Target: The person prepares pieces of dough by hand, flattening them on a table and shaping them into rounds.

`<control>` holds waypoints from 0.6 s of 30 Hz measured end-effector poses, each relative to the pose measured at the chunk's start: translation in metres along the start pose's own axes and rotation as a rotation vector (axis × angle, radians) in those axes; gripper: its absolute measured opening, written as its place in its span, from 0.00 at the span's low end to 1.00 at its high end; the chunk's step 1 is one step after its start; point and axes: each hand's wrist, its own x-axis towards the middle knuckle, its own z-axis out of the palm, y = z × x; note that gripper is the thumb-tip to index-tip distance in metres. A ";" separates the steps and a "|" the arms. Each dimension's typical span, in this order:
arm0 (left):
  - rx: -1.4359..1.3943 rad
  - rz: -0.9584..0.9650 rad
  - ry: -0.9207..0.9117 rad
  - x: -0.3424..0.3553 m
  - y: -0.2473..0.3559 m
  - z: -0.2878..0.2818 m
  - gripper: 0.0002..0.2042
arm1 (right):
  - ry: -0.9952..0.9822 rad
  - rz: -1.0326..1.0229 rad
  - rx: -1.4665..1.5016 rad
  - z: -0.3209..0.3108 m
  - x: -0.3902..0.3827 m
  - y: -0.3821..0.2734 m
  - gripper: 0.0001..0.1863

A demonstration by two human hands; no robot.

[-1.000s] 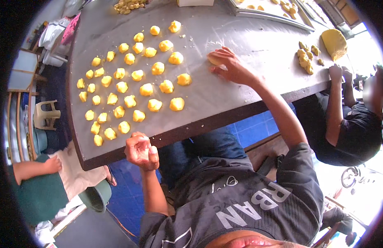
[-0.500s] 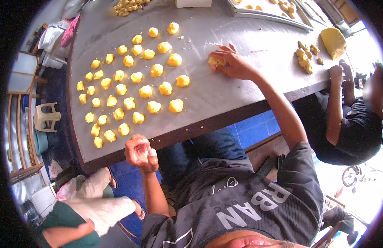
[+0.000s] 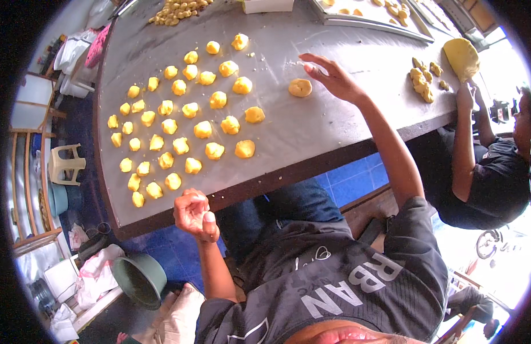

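Head view: right hand [image 3: 334, 77] spread open above the grey table [image 3: 334, 132], just beside a flattened yellow dough piece [image 3: 300, 88]. Left hand [image 3: 195, 214] curled closed at the table edge; contents not visible. Dough looks soft, light, easily dented: lift by its rim.

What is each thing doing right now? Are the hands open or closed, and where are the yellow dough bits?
Right hand: open, fingers spread, just beside the flat dough piece, holding nothing.
Left hand: closed in a fist, off the table edge.
Flat dough piece: lying alone on the table, pressed flat.
Dough balls: lined up in rows, untouched.
Table: dusty grey top.
Big dough lump: under another person's hand.
Green bowl: on the floor.
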 end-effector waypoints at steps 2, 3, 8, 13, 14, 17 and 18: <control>0.000 0.002 -0.007 0.000 -0.001 0.002 0.14 | 0.054 -0.212 -0.233 0.003 -0.007 0.009 0.31; -0.002 0.002 -0.007 0.000 -0.001 0.003 0.14 | 0.047 -0.291 -0.406 0.006 -0.009 0.013 0.32; 0.089 0.016 -0.015 0.000 -0.002 0.002 0.15 | -0.209 -0.210 -0.441 0.025 0.000 -0.001 0.33; 0.047 0.000 -0.011 0.000 0.000 0.002 0.15 | -0.093 -0.078 -0.358 0.023 -0.015 0.005 0.23; 0.039 -0.016 -0.016 0.000 0.000 0.003 0.15 | -0.064 -0.212 -0.479 0.021 -0.015 0.014 0.21; 0.026 -0.008 0.001 -0.001 -0.003 0.002 0.15 | -0.038 -0.221 -0.562 0.012 -0.011 0.018 0.18; 0.026 -0.008 0.000 -0.001 -0.004 0.000 0.15 | -0.042 -0.096 -0.523 0.009 -0.008 0.015 0.18</control>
